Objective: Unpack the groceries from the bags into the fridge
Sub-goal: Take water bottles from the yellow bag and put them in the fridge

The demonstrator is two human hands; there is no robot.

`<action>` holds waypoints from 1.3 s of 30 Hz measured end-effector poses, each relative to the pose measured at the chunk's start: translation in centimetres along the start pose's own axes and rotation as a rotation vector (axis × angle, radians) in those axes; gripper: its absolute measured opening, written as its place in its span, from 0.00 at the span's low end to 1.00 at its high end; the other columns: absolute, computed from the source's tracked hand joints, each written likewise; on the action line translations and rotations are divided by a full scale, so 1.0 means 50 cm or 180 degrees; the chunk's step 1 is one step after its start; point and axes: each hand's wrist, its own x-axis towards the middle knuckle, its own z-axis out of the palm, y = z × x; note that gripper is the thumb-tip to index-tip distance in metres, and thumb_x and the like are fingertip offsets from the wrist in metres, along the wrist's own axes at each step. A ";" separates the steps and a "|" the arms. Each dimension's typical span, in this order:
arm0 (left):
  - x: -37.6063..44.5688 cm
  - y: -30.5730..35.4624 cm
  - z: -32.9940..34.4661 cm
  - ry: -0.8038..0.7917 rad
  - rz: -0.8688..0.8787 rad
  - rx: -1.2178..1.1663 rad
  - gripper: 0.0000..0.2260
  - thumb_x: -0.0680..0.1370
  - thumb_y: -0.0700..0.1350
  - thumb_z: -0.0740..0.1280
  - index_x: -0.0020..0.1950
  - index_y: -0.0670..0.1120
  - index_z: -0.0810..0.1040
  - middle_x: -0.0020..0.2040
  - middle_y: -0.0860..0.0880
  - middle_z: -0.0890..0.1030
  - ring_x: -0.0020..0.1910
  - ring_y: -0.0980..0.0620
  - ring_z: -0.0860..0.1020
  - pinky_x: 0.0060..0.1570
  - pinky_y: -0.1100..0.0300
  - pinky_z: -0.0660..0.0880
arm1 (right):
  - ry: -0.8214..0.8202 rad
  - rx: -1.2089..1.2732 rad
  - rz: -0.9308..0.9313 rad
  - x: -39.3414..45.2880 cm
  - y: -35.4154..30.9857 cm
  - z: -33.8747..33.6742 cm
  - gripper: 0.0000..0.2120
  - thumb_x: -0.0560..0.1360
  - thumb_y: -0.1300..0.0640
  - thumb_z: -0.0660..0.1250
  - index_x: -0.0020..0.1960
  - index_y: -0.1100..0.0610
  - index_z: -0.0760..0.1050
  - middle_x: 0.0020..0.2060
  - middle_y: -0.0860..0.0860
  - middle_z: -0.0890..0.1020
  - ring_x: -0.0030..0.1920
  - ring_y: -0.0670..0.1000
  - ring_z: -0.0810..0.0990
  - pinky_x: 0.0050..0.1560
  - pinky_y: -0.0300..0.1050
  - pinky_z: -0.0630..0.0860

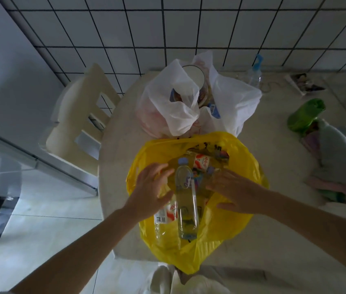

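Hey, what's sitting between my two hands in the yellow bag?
A clear bottle lies lengthwise between the left hand and right hand, seen in the head view.

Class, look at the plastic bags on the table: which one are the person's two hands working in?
The yellow bag nearest the camera. Both the left hand and right hand are in its open mouth among bottles; the white bag behind it is untouched.

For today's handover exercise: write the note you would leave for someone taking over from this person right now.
Left hand: open, spreading the yellow bag.
Right hand: open, on the bag's other side, holding nothing.
Clear bottle lies on top in the bag, with more labelled bottles around it.
White bag behind is still full.
Done: nothing visibly unpacked.
Left: lift out the bottles, empty both bags. Fridge not identifiable here.
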 end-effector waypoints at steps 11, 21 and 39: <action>-0.137 0.191 0.160 -0.0750 0.1578 0.0521 0.29 0.74 0.58 0.64 0.70 0.43 0.69 0.61 0.46 0.80 0.65 0.48 0.73 0.67 0.49 0.70 | 0.0753 -0.0223 -0.0080 -0.126 0.018 0.016 0.21 0.82 0.52 0.52 0.42 0.55 0.82 0.39 0.54 0.79 0.43 0.54 0.76 0.44 0.44 0.76; -0.140 0.245 0.198 -0.1879 0.1159 0.0530 0.25 0.82 0.44 0.59 0.78 0.44 0.55 0.69 0.40 0.71 0.67 0.41 0.67 0.62 0.45 0.71 | -0.0028 0.0602 0.1217 -0.266 0.011 0.091 0.21 0.81 0.44 0.48 0.51 0.49 0.79 0.50 0.47 0.78 0.47 0.53 0.82 0.49 0.38 0.72; -0.123 0.139 0.093 0.0447 -0.2392 -0.0779 0.34 0.71 0.54 0.72 0.71 0.44 0.62 0.66 0.45 0.67 0.65 0.45 0.66 0.64 0.48 0.68 | -0.0556 0.2936 0.3235 0.107 -0.210 0.041 0.31 0.76 0.39 0.61 0.68 0.59 0.62 0.61 0.59 0.75 0.60 0.60 0.74 0.59 0.52 0.70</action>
